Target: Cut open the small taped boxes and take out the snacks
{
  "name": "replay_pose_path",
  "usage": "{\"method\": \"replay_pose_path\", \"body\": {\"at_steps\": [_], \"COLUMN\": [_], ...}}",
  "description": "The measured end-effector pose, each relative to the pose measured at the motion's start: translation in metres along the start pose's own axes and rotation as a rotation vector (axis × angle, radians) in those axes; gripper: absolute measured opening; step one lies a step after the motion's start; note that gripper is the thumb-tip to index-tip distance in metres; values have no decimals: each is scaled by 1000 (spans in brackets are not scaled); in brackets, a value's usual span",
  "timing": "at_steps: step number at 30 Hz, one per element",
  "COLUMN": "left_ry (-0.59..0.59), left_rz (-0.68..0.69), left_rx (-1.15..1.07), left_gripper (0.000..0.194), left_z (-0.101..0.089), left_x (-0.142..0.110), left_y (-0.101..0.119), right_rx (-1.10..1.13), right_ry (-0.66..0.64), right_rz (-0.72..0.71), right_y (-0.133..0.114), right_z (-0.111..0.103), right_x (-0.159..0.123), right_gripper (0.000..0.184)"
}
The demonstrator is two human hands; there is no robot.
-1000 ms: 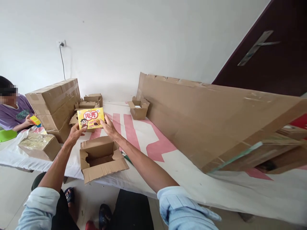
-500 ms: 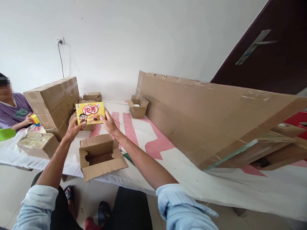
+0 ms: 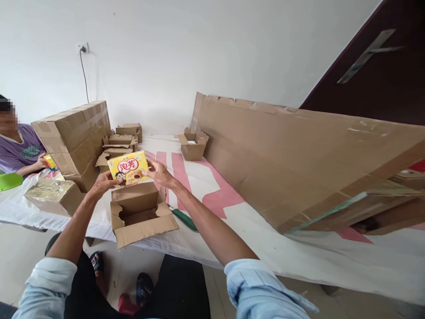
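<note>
White-walled room, long table under a white-and-pink printed sheet (image 3: 265, 239). Left hand (image 3: 101, 185) and right hand (image 3: 159, 172) each pinch one end of a yellow rectangular snack carton with red lettering (image 3: 128, 167), held tilted in the air just above the back flap of an open brown corrugated box (image 3: 139, 213) at the near table edge. Green-handled tool (image 3: 184, 219) lies just right of that box. Stack of taped brown cartons (image 3: 75, 137) stands further left; a large flat cardboard slab (image 3: 299, 159) leans on the right.
</note>
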State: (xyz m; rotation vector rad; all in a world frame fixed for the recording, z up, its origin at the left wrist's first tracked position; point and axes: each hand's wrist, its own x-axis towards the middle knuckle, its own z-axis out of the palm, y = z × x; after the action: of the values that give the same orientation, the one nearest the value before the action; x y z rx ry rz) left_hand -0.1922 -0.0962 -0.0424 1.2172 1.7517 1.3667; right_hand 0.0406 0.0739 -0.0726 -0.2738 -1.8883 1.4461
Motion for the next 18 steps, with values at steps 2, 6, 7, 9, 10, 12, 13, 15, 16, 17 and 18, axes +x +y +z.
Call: {"method": "replay_pose_path", "body": {"at_steps": [2, 6, 7, 9, 10, 12, 13, 15, 16, 17, 18], "left_ry": [-17, 4, 8, 55, 113, 276, 350, 424, 423, 403, 371], "left_rz": [6, 65, 84, 138, 174, 248, 282, 314, 308, 288, 257], "left_rx": [-19, -113, -128, -152, -160, -152, -135, -76, -38, 3, 44], "left_gripper": [70, 81, 81, 82, 84, 88, 89, 89, 87, 86, 85], "left_z": [3, 8, 7, -2, -10, -31, -42, -63, -71, -77, -80], "left_x": [-4, -7, -6, 0, 4, 15, 21, 32, 37, 41, 45], "left_y": [-12, -26, -27, -26, -24, -18, -15, -11, -12, -13, -17], "right_rx": [-37, -92, -98, -77, -49, 38, 96, 252, 343, 434, 517], "right_ry": [-35, -92, -100, -89, -78, -47, -27, 32, 73, 116, 156], "right_rz": [42, 70, 82, 120, 148, 214, 248, 312, 339, 360, 378], "right_y": [9, 16, 17, 20, 22, 29, 33, 43, 48, 52, 57], "right_z": [-8, -17, -20, -28, -32, -37, -39, -37, -35, -32, -28], "right_x": [-7, -20, -23, -30, -34, -43, -48, -56, -60, -63, -66], "right_gripper": [76, 74, 71, 66, 64, 62, 62, 64, 66, 67, 68]}}
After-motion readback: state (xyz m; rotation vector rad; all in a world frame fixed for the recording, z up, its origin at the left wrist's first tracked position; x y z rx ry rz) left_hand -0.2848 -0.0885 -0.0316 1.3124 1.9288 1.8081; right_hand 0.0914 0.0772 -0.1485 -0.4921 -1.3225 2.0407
